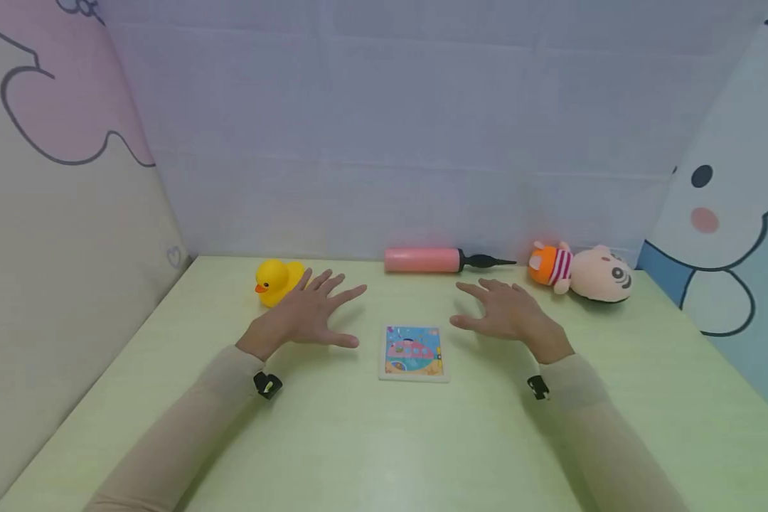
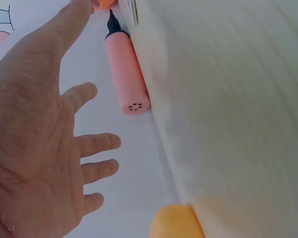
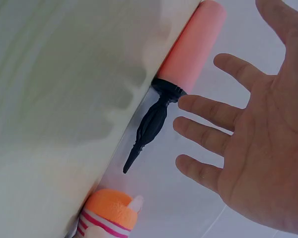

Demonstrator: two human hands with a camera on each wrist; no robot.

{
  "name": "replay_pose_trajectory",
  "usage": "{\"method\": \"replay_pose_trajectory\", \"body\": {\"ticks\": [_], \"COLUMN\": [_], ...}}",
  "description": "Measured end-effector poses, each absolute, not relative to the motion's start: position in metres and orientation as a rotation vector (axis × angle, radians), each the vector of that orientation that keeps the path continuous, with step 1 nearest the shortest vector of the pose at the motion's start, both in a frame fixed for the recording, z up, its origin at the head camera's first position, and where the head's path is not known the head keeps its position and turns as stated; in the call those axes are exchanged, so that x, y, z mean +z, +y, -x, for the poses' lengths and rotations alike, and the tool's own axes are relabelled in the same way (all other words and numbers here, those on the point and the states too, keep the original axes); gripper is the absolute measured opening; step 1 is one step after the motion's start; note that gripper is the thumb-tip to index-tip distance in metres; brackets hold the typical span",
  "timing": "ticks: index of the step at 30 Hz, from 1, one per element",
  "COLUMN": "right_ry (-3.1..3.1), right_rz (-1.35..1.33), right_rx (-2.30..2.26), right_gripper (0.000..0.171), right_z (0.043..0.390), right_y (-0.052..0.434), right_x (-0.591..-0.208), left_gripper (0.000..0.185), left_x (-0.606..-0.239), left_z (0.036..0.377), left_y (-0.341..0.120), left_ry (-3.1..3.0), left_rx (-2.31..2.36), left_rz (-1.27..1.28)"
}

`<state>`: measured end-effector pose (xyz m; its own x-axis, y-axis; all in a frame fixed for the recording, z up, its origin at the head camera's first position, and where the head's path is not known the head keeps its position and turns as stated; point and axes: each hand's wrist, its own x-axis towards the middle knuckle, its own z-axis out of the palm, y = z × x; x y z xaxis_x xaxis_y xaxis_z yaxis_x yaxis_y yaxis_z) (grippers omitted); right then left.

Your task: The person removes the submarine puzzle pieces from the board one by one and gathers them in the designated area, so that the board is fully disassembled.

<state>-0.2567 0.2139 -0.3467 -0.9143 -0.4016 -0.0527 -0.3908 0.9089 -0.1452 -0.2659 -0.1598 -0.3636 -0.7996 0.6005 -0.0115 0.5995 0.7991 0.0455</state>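
Both hands hover spread over a pale green table [image 1: 371, 441], holding nothing. My left hand [image 1: 310, 313] is open with fingers splayed, just in front of a yellow rubber duck [image 1: 275, 281]. My right hand [image 1: 502, 313] is open too, right of a small square picture puzzle [image 1: 413, 351] that lies flat between the hands. A pink hand pump [image 1: 422, 259] with a black nozzle lies along the back wall; it shows in the left wrist view as the pump [image 2: 125, 74] and in the right wrist view as the pump [image 3: 191, 49], beyond the open palms.
A plush doll [image 1: 582, 274] with an orange cap and striped shirt lies at the back right; its cap [image 3: 109, 208] shows in the right wrist view. Panels with cartoon prints wall in the table on the left, back and right.
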Motion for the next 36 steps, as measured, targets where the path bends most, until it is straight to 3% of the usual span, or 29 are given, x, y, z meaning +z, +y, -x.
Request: {"method": "replay_pose_trajectory", "body": {"ticks": [14,27,36], "right_ry": [2.847,2.723,2.624], "right_rz": [0.812,0.899,1.121], "right_rx": [-0.212,-0.26,-0.423], "right_gripper": [0.049,0.035,0.024], "right_z": [0.26,0.257,0.255], "right_y": [0.172,0.132,0.115], "right_x": [-0.341,-0.336,-0.338], "left_gripper": [0.096,0.088,0.083], "left_x": [-0.359,-0.361,-0.355], "left_z": [0.263,0.247,0.238], "left_y": [-0.137,-0.125,-0.127], "left_ry": [2.789,2.743,2.81], "left_rx": [0.03,-0.126,-0.232], "left_rz": [-0.99,-0.995,-0.981]}}
